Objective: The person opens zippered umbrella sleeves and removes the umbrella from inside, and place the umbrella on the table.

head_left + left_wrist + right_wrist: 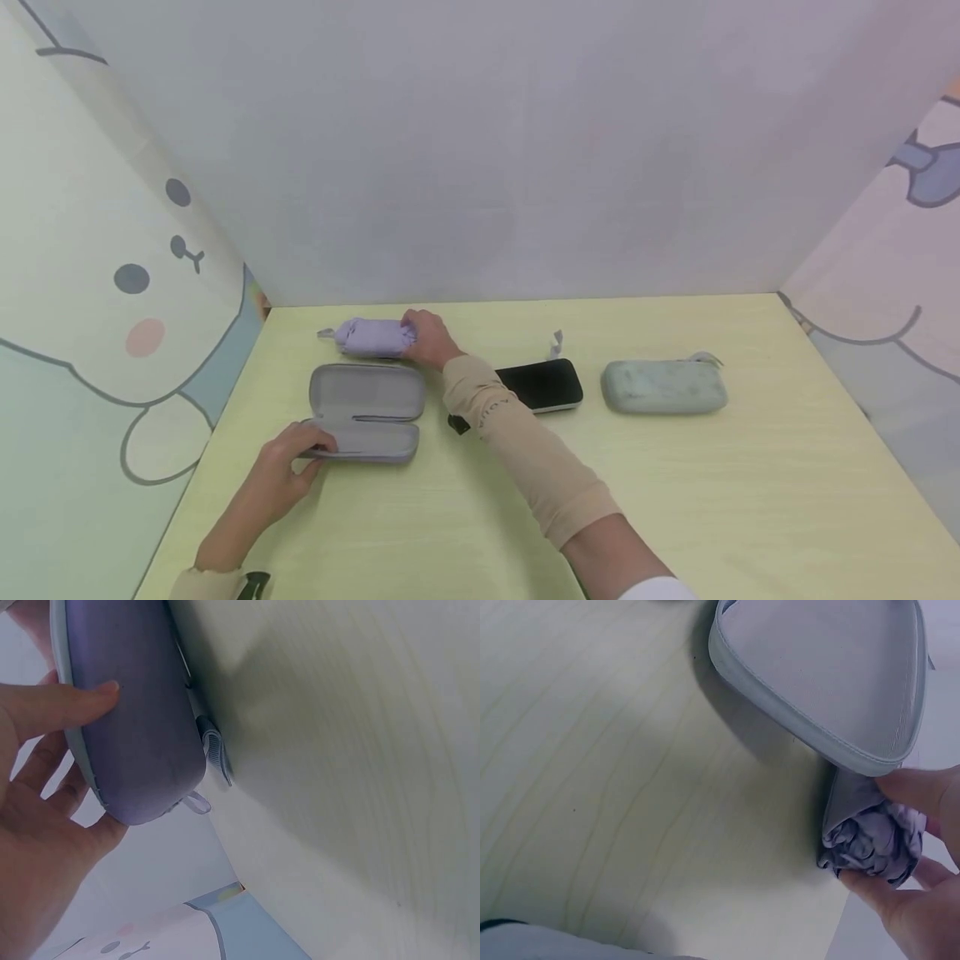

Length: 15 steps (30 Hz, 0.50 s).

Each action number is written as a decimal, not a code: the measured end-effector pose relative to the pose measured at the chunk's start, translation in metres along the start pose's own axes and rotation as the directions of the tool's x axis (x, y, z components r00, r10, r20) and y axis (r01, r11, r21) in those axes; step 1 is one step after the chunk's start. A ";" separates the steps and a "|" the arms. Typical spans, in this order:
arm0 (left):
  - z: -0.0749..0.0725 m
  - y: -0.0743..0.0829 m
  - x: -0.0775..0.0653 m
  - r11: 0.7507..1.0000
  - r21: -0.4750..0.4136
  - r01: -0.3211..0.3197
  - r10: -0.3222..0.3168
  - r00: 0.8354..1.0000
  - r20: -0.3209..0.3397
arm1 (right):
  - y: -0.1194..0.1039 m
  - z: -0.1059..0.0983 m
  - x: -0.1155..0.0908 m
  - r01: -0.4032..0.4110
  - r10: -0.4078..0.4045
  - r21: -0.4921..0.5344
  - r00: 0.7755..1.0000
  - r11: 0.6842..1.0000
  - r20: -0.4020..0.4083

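An unzipped hard-shell case (367, 392) lies spread flat at the left of the table, grey inside, its two halves bare. My left hand (288, 458) pinches the near half by its left front edge; in the left wrist view the thumb lies on the purple outer shell (139, 712). Behind the case lies a folded purple umbrella (375, 337), rolled, with a strap at its left end. My right hand (431, 337) grips its right end. In the right wrist view, thumb and fingers sit around the gathered fabric (874, 844), close beside the case's rim.
A black case (543, 385) with a pale lower edge lies right of the open case, partly hidden by my right sleeve. Farther right is a grey-green case (665, 387) with a strap. A wall (525, 167) borders the table's back edge.
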State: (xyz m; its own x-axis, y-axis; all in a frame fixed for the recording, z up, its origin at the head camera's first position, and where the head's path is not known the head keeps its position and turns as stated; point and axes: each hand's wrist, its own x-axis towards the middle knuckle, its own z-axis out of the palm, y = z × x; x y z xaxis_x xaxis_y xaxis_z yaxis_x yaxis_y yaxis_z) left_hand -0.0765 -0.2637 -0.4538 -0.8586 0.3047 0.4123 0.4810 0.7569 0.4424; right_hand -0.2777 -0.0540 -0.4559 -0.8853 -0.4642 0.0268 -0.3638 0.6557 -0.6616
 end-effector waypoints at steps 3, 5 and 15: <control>0.000 0.000 0.000 1.000 0.006 0.008 -0.008 1.000 0.004 | 0.001 0.003 0.002 -0.002 0.001 -0.078 1.000 0.997 -0.017; 0.000 0.000 -0.001 1.000 0.012 0.012 -0.012 1.000 0.005 | 0.001 0.003 0.003 -0.003 0.000 -0.111 1.000 0.994 -0.025; -0.005 0.003 0.002 1.000 0.030 0.000 0.000 1.000 0.012 | -0.008 -0.011 -0.002 -0.007 0.001 -0.143 0.999 0.990 -0.044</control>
State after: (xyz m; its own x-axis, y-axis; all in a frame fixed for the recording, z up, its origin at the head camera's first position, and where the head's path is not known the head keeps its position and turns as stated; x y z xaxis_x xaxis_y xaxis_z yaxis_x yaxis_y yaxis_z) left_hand -0.0760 -0.2638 -0.4474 -0.8605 0.3114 0.4032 0.4760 0.7735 0.4185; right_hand -0.2760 -0.0517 -0.4419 -0.8975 -0.4370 0.0587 -0.3948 0.7373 -0.5481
